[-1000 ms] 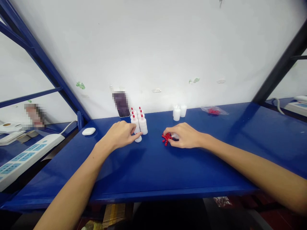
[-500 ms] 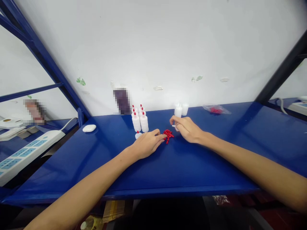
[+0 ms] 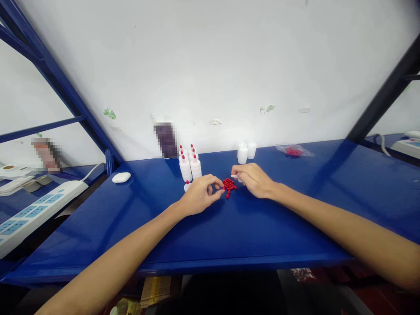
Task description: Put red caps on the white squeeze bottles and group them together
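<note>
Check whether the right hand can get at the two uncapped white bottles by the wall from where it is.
Probably yes. The right hand rests just in front of the two uncapped white bottles, with only bare blue tabletop between them, though its fingers already pinch a small white piece.

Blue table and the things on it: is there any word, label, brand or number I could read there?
None can be read.
Small white squeeze bottles with red caps: no label shows.
Clear plastic bag of red caps: no print visible.
White power strip: markings too small to read.
Two pixelated patches, at the wall and far left: unreadable.
</note>
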Action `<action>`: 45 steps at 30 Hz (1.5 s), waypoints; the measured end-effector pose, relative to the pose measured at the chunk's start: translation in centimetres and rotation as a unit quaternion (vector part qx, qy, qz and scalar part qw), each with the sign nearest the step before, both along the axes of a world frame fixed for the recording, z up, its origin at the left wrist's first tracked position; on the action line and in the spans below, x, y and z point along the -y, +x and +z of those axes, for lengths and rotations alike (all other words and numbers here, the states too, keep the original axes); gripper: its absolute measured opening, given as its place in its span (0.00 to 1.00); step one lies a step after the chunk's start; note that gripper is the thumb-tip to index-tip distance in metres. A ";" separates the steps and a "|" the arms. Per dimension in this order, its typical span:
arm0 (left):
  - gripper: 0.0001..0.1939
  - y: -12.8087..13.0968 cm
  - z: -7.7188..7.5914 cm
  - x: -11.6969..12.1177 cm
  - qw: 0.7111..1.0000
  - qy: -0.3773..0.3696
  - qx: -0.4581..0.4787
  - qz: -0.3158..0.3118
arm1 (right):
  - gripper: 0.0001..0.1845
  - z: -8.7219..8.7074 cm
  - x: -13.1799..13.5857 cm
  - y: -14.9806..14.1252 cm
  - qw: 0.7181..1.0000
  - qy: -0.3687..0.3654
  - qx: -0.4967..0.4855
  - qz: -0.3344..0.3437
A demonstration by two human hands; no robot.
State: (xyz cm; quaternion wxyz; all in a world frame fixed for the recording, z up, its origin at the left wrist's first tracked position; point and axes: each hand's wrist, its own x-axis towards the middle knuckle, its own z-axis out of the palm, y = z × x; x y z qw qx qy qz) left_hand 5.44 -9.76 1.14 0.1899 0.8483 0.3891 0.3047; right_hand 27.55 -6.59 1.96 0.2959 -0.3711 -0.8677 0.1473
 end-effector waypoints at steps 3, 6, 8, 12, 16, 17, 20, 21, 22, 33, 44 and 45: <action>0.07 0.7 0.2 0.6 0.990 -0.035 0.131 0.028 | 0.10 0.1 1.0 -0.7 0.997 0.008 -0.020 0.078; 0.09 0.9 0.3 1.1 0.981 -0.013 0.190 0.031 | 0.12 0.2 1.9 -1.5 0.993 -0.015 -0.057 0.098; 0.09 0.9 0.2 1.2 0.980 0.011 0.196 0.024 | 0.13 0.4 2.3 -1.8 0.991 -0.038 -0.089 0.094; 0.08 0.7 0.1 1.3 0.982 0.043 0.185 0.007 | 0.14 0.5 2.5 -2.0 0.988 -0.042 -0.110 0.095; 0.07 0.7 0.0 1.3 0.984 0.058 0.170 -0.009 | 0.11 0.3 2.5 -2.2 0.992 -0.004 -0.098 0.074; 0.07 0.8 0.0 1.3 0.984 0.063 0.168 -0.011 | 0.11 0.2 2.5 -2.3 0.993 -0.004 -0.094 0.070; 0.07 0.8 -0.1 1.3 0.985 0.070 0.160 -0.014 | 0.12 0.2 2.6 -2.3 0.993 -0.024 -0.084 0.074; 0.07 0.8 -0.2 1.3 0.985 0.069 0.157 -0.016 | 0.13 0.2 2.6 -2.2 0.993 -0.029 -0.082 0.079; 0.07 0.7 -0.2 1.3 0.985 0.070 0.155 -0.019 | 0.14 0.2 2.7 -2.2 0.993 -0.030 -0.080 0.084; 0.07 0.6 -0.4 1.4 0.988 0.112 0.081 -0.074 | 0.14 0.1 3.2 -2.2 0.996 0.028 0.017 0.080; 0.10 -2.7 2.6 0.6 0.969 0.246 -0.021 -0.023 | 0.16 0.4 2.2 -1.4 0.997 -0.007 -0.051 0.063; 0.12 -3.7 3.2 0.3 0.965 0.256 -0.060 -0.012 | 0.15 0.3 1.8 -1.2 0.998 -0.006 -0.050 0.036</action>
